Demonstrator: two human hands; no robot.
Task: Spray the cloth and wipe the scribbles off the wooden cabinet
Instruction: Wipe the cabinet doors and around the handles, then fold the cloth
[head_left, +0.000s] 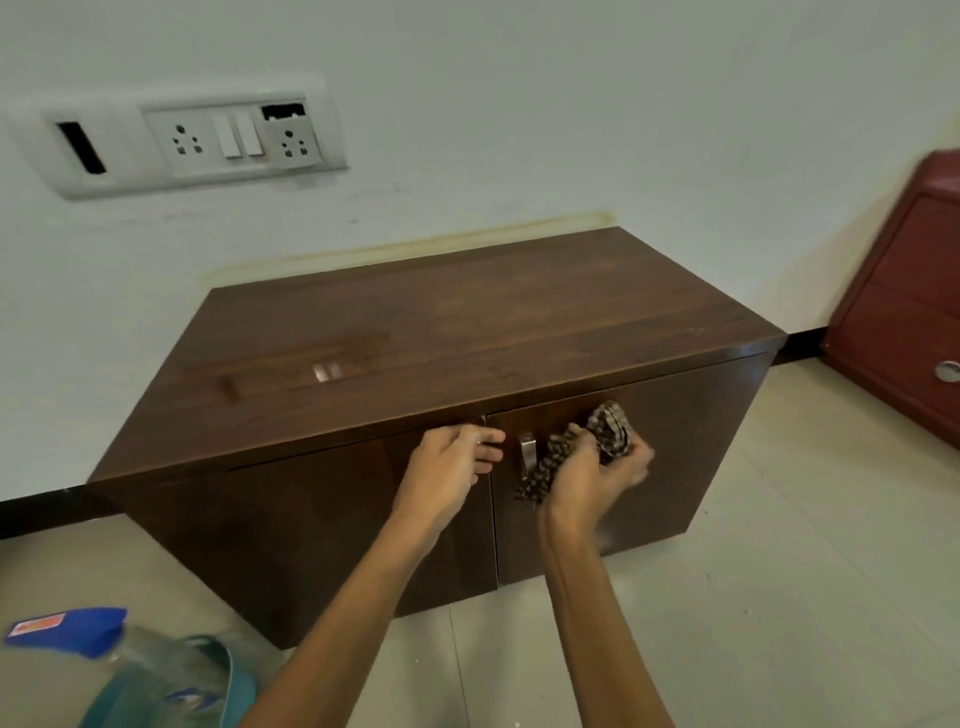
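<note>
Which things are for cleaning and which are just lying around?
For the job: dark brown wooden cabinet; brown checked cloth in right hand; left hand on the cabinet; blue-capped clear bottle, maybe the spray.
Just there: white wall socket panel; reddish-brown cupboard.
</note>
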